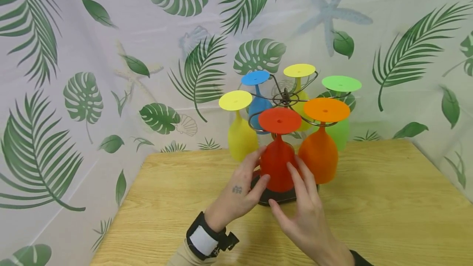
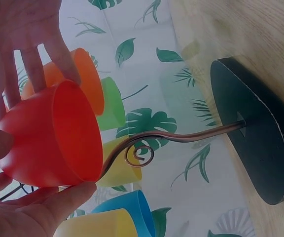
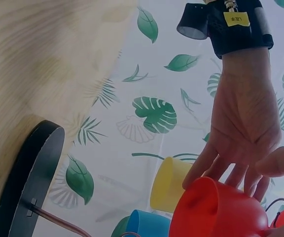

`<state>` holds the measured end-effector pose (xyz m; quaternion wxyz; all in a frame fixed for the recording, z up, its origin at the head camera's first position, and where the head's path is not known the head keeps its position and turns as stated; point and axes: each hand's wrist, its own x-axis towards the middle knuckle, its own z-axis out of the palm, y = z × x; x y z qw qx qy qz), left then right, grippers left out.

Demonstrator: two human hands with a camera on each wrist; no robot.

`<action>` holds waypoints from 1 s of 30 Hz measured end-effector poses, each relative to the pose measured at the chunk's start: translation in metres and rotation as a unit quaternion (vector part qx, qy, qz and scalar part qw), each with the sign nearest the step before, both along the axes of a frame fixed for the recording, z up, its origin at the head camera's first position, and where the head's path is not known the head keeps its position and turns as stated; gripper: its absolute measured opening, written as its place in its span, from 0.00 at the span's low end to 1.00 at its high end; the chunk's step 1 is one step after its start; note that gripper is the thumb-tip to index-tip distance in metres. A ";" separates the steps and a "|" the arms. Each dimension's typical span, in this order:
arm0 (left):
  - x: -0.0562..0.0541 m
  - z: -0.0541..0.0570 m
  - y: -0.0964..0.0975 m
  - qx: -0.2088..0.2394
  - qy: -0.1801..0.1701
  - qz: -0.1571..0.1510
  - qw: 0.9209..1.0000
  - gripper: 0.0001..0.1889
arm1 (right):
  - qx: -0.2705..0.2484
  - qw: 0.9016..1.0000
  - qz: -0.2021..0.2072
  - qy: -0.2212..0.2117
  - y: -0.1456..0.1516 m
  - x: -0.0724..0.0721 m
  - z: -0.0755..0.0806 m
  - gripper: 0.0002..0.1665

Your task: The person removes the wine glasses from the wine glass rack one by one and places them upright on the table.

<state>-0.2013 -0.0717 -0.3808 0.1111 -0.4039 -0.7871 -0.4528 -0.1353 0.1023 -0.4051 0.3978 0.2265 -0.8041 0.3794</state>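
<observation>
A red wine glass (image 1: pixel 278 163) hangs upside down by its foot on the front of a wire glass rack (image 1: pixel 285 98). My left hand (image 1: pixel 238 192) holds its bowl from the left, thumb in front and a fingertip at the rim in the left wrist view. On the other side my right hand (image 1: pixel 304 212) touches the bowl with fairly straight fingers, its thumb apart below. Beside it hang an orange glass (image 1: pixel 319 153) on the right and a yellow glass (image 1: pixel 242 138) on the left.
Behind are a blue glass (image 1: pixel 258 108), another yellow glass (image 1: pixel 303 95) and a green glass (image 1: pixel 341 130). The rack's black base (image 2: pixel 253 133) stands on the wooden table (image 1: pixel 177 188), joined by a curved metal stem (image 2: pixel 181 137). A leaf-patterned cloth (image 1: pixel 111 52) hangs behind.
</observation>
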 end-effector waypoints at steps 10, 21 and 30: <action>0.003 -0.002 -0.003 0.013 0.008 -0.012 1.000 0.34 | -0.005 1.000 0.022 0.016 0.002 0.003 -0.003 0.47; 0.009 -0.003 -0.009 0.023 0.003 -0.010 1.000 0.34 | -0.004 0.999 0.036 0.011 -0.001 0.006 -0.004 0.45; 0.010 -0.003 -0.015 0.022 -0.002 -0.006 1.000 0.33 | 0.000 0.999 0.040 -0.033 -0.005 0.011 -0.001 0.44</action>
